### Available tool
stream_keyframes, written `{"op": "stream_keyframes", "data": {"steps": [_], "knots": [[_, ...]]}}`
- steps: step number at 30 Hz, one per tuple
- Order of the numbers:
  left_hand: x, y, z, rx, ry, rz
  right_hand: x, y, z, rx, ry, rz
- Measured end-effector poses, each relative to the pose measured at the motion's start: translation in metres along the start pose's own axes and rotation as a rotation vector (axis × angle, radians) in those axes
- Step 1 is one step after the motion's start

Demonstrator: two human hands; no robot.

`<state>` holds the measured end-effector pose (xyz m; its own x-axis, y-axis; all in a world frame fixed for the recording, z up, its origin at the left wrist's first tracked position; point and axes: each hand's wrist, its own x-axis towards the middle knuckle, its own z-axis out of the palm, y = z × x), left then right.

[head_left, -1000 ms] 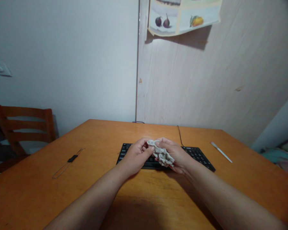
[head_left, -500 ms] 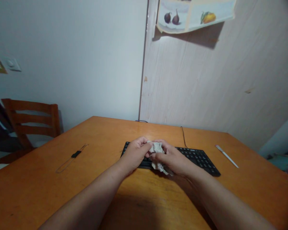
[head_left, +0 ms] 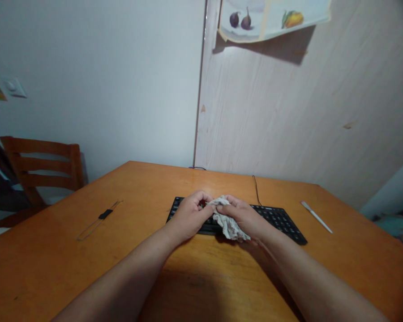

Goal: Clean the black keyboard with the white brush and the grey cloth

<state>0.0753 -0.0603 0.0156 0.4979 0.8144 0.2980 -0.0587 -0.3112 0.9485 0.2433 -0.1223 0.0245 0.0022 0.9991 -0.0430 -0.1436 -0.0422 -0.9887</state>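
Note:
A crumpled grey-white cloth (head_left: 231,227) is bunched between my two hands, above the front middle of a black keyboard (head_left: 278,222). My right hand (head_left: 240,214) is closed on it, thumb on top, with the loose end hanging toward me. From the other side, my left hand (head_left: 192,215) is closed in a pinch with its fingertips at the cloth's left edge. Whether something small is also between these fingertips is hidden. Both hands cover the middle of the keyboard; its left end and right part show.
A white-handled brush (head_left: 317,218) lies to the right on the wooden table (head_left: 97,277). On the left lies a thin wire loop with a black piece (head_left: 105,214). The keyboard's cable (head_left: 257,190) runs toward the wall. A wooden chair (head_left: 43,163) stands at the left.
The cloth has shifted in my hands: more of it now spreads out and hangs toward the lower right. My right thumb has moved up over it. The view has tilted slightly.

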Motion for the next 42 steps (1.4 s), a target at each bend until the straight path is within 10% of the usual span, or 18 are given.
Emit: {"op": "stream_keyframes", "data": {"steps": [7,15,24,42], "knots": [[0.007,-0.001,-0.008,-0.319,0.141,-0.141,0.0,-0.003,-0.009,-0.028,-0.167,0.057],[0.009,-0.003,-0.007,-0.039,0.38,0.037,-0.005,-0.011,-0.002,0.044,-0.052,0.044],[-0.007,0.009,0.001,-0.072,-0.148,-0.036,-0.005,-0.014,-0.009,0.074,-0.048,-0.023],[-0.008,0.006,0.012,-0.268,0.049,-0.053,-0.001,0.012,0.028,0.023,0.2,-0.247]]}}
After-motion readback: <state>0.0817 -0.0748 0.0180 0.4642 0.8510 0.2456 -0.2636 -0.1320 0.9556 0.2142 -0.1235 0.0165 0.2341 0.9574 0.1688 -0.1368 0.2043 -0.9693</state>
